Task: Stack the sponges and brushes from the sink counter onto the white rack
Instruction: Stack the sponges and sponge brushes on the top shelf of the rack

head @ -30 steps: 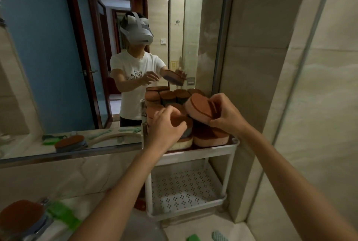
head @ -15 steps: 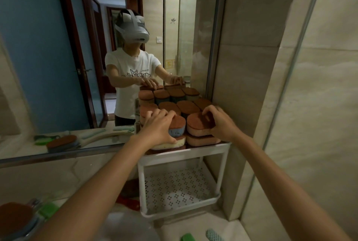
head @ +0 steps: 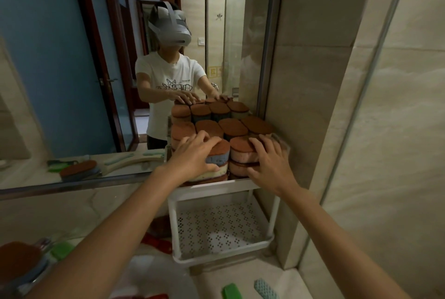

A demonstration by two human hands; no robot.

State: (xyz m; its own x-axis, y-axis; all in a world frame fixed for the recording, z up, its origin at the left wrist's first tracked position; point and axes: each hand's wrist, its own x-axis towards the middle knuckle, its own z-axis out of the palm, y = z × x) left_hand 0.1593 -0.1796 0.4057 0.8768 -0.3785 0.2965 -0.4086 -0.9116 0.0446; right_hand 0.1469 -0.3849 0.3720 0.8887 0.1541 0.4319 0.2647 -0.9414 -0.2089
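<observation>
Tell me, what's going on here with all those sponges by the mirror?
A person is tidying sponges onto the top shelf of a white rack beside the mirror. The left hand rests on a stack topped by a blue sponge, and the right hand presses on a pink stack beside it. The lower shelf is bare. A green item and a teal one lie on the counter below.

Person: two bare forearms, no sleeves; left hand [head: 192,154], right hand [head: 272,164], no rings or watch visible.
</observation>
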